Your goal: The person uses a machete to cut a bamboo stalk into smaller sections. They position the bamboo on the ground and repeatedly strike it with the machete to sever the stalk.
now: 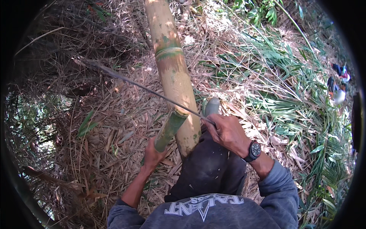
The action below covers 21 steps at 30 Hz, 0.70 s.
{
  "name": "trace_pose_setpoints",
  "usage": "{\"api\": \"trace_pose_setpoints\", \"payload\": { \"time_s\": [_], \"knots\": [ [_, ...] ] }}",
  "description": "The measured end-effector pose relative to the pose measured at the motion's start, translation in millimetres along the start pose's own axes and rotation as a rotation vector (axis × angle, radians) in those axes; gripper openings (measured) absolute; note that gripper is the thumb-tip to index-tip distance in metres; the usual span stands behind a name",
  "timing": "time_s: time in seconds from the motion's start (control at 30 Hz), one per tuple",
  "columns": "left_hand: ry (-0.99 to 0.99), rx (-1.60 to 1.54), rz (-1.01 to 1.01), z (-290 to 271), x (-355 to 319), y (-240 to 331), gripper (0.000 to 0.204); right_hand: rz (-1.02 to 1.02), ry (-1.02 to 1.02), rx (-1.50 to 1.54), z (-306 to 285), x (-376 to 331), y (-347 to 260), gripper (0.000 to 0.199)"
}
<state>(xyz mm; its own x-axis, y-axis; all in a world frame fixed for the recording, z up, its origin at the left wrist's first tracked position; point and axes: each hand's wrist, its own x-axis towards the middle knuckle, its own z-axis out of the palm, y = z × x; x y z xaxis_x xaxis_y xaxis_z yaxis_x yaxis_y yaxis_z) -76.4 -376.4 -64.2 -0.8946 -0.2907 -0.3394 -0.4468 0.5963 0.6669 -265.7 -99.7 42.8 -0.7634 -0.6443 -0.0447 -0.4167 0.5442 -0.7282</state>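
The right hand [228,131] has its grip closed around the handle of a long thin blade [145,87], which runs up and left across the scene. The left hand [153,154] has its grip wrapped around the lower end of a short green bamboo piece [171,128], held tilted with its cut top touching the blade. Just behind it lies a thick yellowish bamboo pole [173,68], running far to near. A wristwatch [254,150] sits on the right wrist. Dry leaves [110,133] cover the ground; green leaves [282,76] lie to the right.
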Motion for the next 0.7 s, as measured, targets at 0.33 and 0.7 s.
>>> {"api": "trace_pose_setpoints", "payload": {
  "time_s": [0.33, 0.7],
  "knots": [
    [0.032, 0.037, -0.004, 1, -2, 3, 0.053, -0.032, -0.002, -0.050, 7, 1, 2, 0.018],
    [0.061, 0.069, 0.038, 3, 4, 4, 0.051, 0.004, -0.019, -0.110, 19, 2, 22, 0.017]
  ]
}}
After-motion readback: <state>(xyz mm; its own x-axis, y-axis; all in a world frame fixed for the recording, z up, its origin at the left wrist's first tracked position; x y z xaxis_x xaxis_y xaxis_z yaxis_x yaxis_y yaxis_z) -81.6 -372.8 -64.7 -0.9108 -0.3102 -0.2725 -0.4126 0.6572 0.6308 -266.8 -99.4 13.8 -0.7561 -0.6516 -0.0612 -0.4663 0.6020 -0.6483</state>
